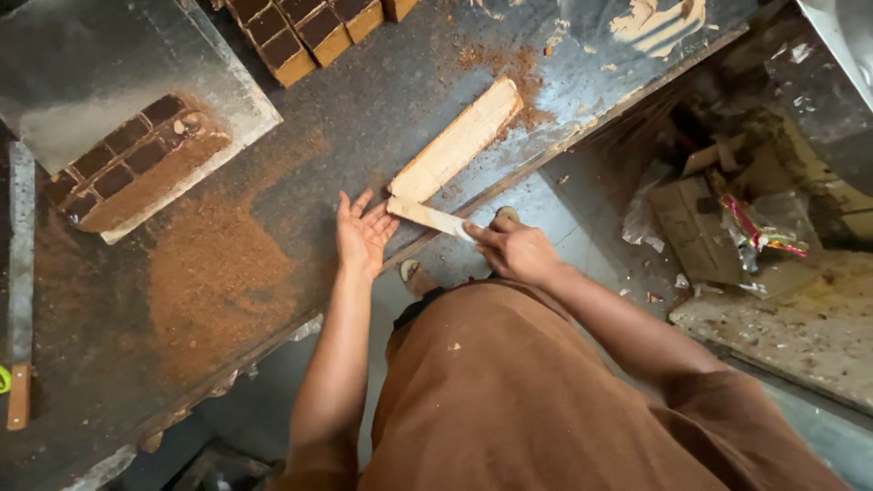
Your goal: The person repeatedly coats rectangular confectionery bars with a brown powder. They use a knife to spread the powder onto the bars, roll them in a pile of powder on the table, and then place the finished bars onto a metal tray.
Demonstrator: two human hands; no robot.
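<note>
The head view looks straight down on a dark bench (364,118) dusted with brown powder (223,282). Near its front edge lies a long pale slab (459,141), set at a slant. The right hand (514,250) grips a thin pale slice (427,216) at the slab's near end, forefinger stretched along it. The left hand (362,235) lies open and flat, palm up, fingers spread, its fingertips touching the other end of the slice.

At the far edge of the bench sit brown-topped blocks (305,32) in rows. To the left, a grey sheet (109,82) partly covers more dark squares (114,168). A long knife (18,273) with a wooden handle lies along the left edge.

Beyond the bench on the right, torn cardboard (696,223) and wrappers (759,236) litter the floor. The person wears a brown garment (509,391).
</note>
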